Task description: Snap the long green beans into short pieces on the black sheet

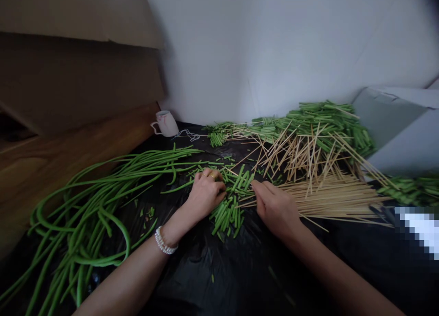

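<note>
My left hand (206, 188), with rings and a pearl bracelet on the wrist, is closed. Its fingers curl down at the edge of a heap of cut long bean pieces (227, 215), and what they grip is hidden. My right hand (276, 205) pinches what appears to be a thin bamboo skewer (232, 171), its tip pointing left; several bean pieces (243, 179) lie along it. Just right of that hand, loose bamboo skewers (329, 197) lie in a flat stack. Whole long beans (103, 206) sprawl to the left.
Skewered bean bundles (329, 124) are piled at the back right beside a pale box (394, 124). A white mug (167, 124) and some string (190, 135) stand near the wall. Black plastic sheeting (206, 284) covers the surface. A cardboard box (78, 78) rises at left.
</note>
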`<state>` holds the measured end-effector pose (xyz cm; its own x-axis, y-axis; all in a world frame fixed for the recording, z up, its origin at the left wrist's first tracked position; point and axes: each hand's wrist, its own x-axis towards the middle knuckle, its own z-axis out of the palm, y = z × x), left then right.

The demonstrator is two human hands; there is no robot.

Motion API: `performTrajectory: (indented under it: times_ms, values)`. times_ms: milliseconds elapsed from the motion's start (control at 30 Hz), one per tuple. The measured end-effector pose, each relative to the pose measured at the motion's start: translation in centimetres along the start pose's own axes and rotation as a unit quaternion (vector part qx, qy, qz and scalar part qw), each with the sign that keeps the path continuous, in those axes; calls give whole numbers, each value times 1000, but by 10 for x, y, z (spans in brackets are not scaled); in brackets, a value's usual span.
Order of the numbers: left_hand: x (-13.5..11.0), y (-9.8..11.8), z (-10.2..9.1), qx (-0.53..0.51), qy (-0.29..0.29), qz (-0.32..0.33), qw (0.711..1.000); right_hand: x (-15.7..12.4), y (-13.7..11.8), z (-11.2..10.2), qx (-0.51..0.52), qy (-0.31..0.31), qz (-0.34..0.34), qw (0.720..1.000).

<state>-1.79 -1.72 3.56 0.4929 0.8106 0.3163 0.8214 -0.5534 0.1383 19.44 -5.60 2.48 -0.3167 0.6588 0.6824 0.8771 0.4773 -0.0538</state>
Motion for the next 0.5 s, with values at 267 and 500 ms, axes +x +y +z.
performTrajectory:
  times_ms: [267,500]
  values:
    - [8,-2,-2,-288,151,-93,941,-1,-1,-1,8,10,3,1000]
    - [13,-5,-6,-687,86,-262,673,0,-3,-3,7,16,-9,1000]
